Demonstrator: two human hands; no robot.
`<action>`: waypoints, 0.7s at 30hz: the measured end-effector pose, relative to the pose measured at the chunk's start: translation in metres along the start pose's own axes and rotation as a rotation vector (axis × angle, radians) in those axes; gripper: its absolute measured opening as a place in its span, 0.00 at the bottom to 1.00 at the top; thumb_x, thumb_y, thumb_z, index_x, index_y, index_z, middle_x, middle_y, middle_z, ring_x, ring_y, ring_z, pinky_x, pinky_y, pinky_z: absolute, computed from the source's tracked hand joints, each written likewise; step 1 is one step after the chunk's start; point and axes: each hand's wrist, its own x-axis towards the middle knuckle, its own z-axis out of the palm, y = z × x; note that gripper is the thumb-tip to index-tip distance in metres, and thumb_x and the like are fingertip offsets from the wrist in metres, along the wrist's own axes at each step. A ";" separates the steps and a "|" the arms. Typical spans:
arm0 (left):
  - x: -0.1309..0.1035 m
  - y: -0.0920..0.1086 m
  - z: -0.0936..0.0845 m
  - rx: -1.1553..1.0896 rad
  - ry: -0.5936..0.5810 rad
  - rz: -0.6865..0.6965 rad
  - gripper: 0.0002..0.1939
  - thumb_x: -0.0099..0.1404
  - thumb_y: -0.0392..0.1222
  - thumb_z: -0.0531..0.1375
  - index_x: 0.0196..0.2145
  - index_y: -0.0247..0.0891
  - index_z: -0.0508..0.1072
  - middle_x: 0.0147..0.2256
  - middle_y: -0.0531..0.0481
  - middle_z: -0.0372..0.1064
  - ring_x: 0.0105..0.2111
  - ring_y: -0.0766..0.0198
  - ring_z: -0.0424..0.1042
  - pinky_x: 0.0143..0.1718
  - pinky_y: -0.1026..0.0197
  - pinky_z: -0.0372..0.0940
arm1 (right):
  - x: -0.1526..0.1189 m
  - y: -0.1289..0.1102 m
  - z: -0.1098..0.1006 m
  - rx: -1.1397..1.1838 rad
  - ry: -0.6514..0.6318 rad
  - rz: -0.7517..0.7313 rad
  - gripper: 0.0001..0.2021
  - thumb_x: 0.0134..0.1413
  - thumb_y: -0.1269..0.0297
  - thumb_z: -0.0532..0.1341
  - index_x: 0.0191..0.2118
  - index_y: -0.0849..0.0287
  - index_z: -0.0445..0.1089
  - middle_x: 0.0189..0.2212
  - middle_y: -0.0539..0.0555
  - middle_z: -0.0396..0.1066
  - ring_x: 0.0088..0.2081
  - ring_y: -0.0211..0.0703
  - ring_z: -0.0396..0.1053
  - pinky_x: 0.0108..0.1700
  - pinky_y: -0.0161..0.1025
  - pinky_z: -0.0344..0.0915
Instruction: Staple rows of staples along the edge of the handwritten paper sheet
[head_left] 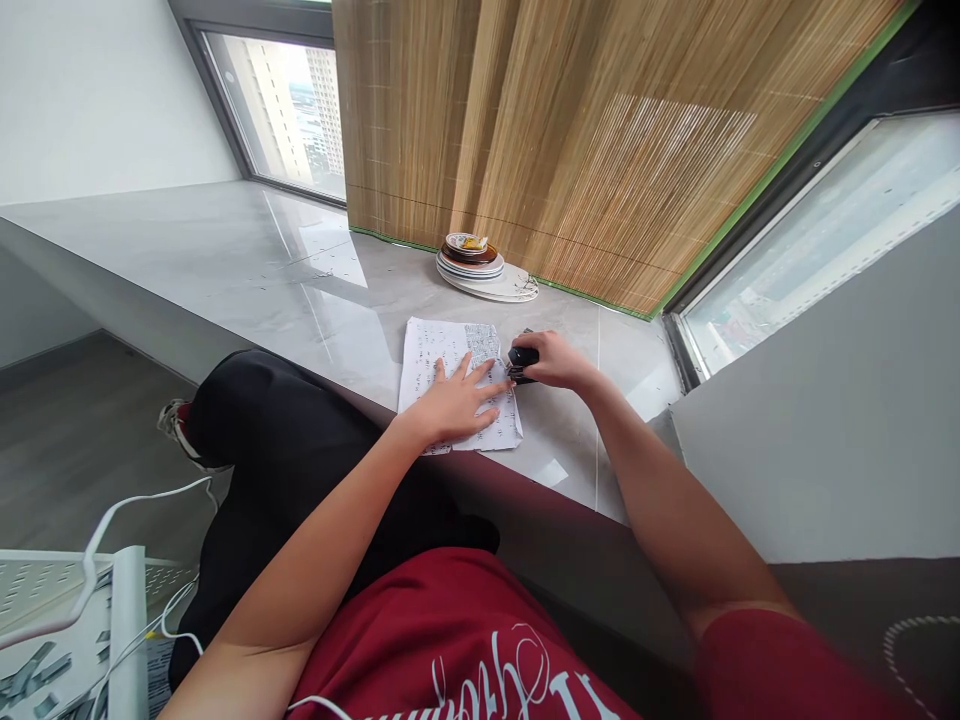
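Note:
White sheets of paper (420, 365) covered in handwriting and a block of dense print lie on the sill near its front edge. My left hand (457, 400) rests flat on them with fingers spread. At the paper's right edge, my right hand (551, 360) is closed around a small black tool (523, 356) with a metal part. It resembles a stapler or a hole punch; which one I cannot tell, as my fingers cover much of it. Its metal end meets the paper's edge, close to the left fingertips.
Stacked plates (469, 268) stand at the back of the glossy grey sill (247, 265), before a bamboo blind (525, 130). Windows flank it, and a grey wall (832, 400) rises at right. White cables (94, 550) hang over a white rack (129, 620) at lower left.

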 end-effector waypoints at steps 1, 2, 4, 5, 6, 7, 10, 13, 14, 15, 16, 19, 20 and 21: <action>0.000 0.000 0.000 0.001 -0.009 0.006 0.30 0.80 0.54 0.50 0.76 0.60 0.54 0.79 0.49 0.35 0.77 0.31 0.33 0.69 0.17 0.35 | 0.000 -0.001 0.001 0.013 0.003 -0.007 0.04 0.40 0.70 0.59 0.26 0.55 0.63 0.26 0.48 0.66 0.31 0.41 0.61 0.35 0.39 0.55; 0.001 -0.001 0.000 0.000 -0.014 0.011 0.30 0.80 0.55 0.50 0.76 0.60 0.54 0.79 0.49 0.33 0.77 0.31 0.33 0.70 0.18 0.35 | 0.000 -0.003 0.001 0.031 0.015 -0.012 0.04 0.42 0.69 0.60 0.29 0.56 0.67 0.28 0.48 0.69 0.32 0.41 0.63 0.36 0.39 0.56; 0.001 -0.003 0.000 -0.012 -0.009 0.019 0.31 0.80 0.57 0.51 0.76 0.60 0.53 0.79 0.48 0.28 0.77 0.33 0.32 0.72 0.22 0.35 | -0.001 -0.006 0.003 0.091 0.048 -0.030 0.08 0.48 0.66 0.63 0.38 0.56 0.73 0.33 0.50 0.75 0.35 0.44 0.68 0.40 0.39 0.61; 0.000 -0.004 0.001 -0.025 -0.002 0.021 0.31 0.80 0.59 0.51 0.77 0.60 0.52 0.79 0.48 0.25 0.77 0.33 0.31 0.73 0.25 0.36 | -0.001 -0.008 0.003 0.130 0.059 -0.045 0.11 0.52 0.63 0.64 0.43 0.56 0.74 0.37 0.52 0.77 0.38 0.45 0.70 0.43 0.40 0.63; 0.000 -0.006 0.001 -0.041 0.004 0.020 0.32 0.80 0.60 0.52 0.77 0.60 0.52 0.79 0.49 0.24 0.77 0.34 0.30 0.74 0.28 0.36 | -0.001 -0.009 0.004 0.169 0.066 -0.062 0.13 0.55 0.60 0.65 0.46 0.56 0.75 0.40 0.53 0.78 0.40 0.47 0.72 0.46 0.41 0.65; -0.001 -0.007 0.001 -0.055 0.006 0.016 0.33 0.79 0.62 0.53 0.77 0.60 0.52 0.79 0.49 0.23 0.77 0.34 0.30 0.75 0.30 0.37 | -0.001 -0.010 0.005 0.203 0.071 -0.075 0.14 0.57 0.58 0.65 0.48 0.55 0.75 0.42 0.54 0.79 0.43 0.48 0.73 0.48 0.42 0.66; -0.002 -0.011 0.003 -0.077 -0.005 -0.005 0.33 0.79 0.63 0.53 0.76 0.61 0.54 0.79 0.50 0.25 0.77 0.33 0.30 0.75 0.32 0.37 | 0.001 -0.011 0.009 0.238 0.107 -0.090 0.14 0.59 0.56 0.66 0.47 0.55 0.79 0.45 0.56 0.80 0.46 0.51 0.75 0.52 0.45 0.68; -0.003 -0.012 0.006 -0.070 0.000 -0.014 0.32 0.79 0.64 0.52 0.76 0.61 0.55 0.79 0.50 0.27 0.77 0.32 0.29 0.75 0.29 0.35 | 0.006 -0.012 0.016 0.186 0.159 -0.089 0.13 0.59 0.59 0.66 0.47 0.55 0.81 0.44 0.57 0.80 0.45 0.52 0.76 0.52 0.46 0.68; -0.003 -0.012 0.007 -0.069 0.003 -0.012 0.32 0.79 0.64 0.52 0.76 0.62 0.54 0.79 0.50 0.27 0.77 0.32 0.29 0.74 0.28 0.34 | 0.007 -0.012 0.018 0.160 0.164 -0.085 0.13 0.59 0.60 0.66 0.47 0.55 0.82 0.43 0.57 0.80 0.44 0.52 0.76 0.52 0.45 0.68; -0.002 -0.012 0.008 -0.069 0.007 -0.010 0.32 0.79 0.64 0.52 0.76 0.62 0.54 0.79 0.50 0.27 0.77 0.32 0.28 0.74 0.28 0.34 | 0.008 -0.012 0.020 0.134 0.164 -0.079 0.13 0.59 0.61 0.66 0.47 0.55 0.82 0.42 0.57 0.79 0.43 0.52 0.76 0.51 0.45 0.68; -0.002 -0.011 0.009 -0.069 0.009 -0.008 0.32 0.79 0.64 0.52 0.76 0.62 0.54 0.79 0.51 0.27 0.77 0.32 0.28 0.74 0.28 0.34 | 0.009 -0.012 0.022 0.110 0.160 -0.073 0.13 0.59 0.62 0.65 0.47 0.54 0.82 0.42 0.57 0.79 0.43 0.52 0.75 0.50 0.45 0.67; -0.002 -0.011 0.010 -0.064 0.010 -0.010 0.32 0.79 0.65 0.51 0.76 0.62 0.54 0.79 0.51 0.27 0.77 0.32 0.28 0.75 0.29 0.34 | 0.010 -0.013 0.025 0.060 0.146 -0.071 0.13 0.60 0.63 0.65 0.47 0.55 0.82 0.41 0.56 0.78 0.42 0.51 0.75 0.49 0.43 0.66; -0.002 -0.011 0.010 -0.060 0.008 -0.012 0.32 0.79 0.65 0.51 0.76 0.62 0.54 0.79 0.51 0.27 0.77 0.32 0.28 0.75 0.29 0.33 | 0.010 -0.013 0.025 0.053 0.143 -0.072 0.13 0.60 0.63 0.64 0.48 0.55 0.82 0.41 0.56 0.78 0.42 0.51 0.74 0.49 0.43 0.66; -0.002 -0.011 0.010 -0.055 0.007 -0.014 0.32 0.79 0.65 0.51 0.76 0.61 0.54 0.79 0.50 0.27 0.77 0.32 0.28 0.75 0.29 0.33 | 0.011 -0.013 0.025 0.051 0.140 -0.071 0.13 0.60 0.63 0.65 0.48 0.55 0.82 0.41 0.56 0.78 0.42 0.51 0.74 0.49 0.43 0.66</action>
